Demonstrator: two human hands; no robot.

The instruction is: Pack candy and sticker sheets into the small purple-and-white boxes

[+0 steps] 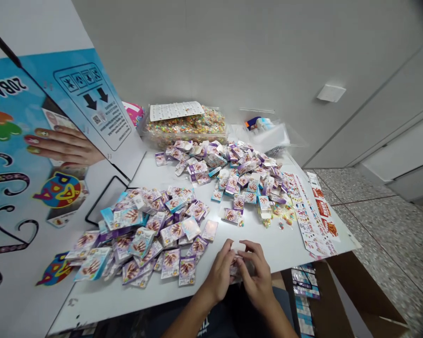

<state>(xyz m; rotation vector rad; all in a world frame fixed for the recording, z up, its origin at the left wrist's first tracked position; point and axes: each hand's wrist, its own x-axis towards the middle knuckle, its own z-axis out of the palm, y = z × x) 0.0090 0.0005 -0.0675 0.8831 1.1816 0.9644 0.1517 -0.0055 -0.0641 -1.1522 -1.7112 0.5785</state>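
As left hand (219, 270) and right hand (256, 271) grip a small carton (234, 269) by the near edge of the bench (282, 249), heaped cartons (155, 234) lie toward its left edge, sticker sheets (308, 218) along the right.

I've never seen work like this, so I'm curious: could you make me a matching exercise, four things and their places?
Things:
1. Small printed box
2. Clear tub of colourful bits
3. Patterned sheets
4. Brown cardboard box

Places:
A. Lower than the tabletop
B. Held in the fingers
C. Near the wall
D. Along the tabletop's right side

Pairs: 1-B, 2-C, 3-D, 4-A
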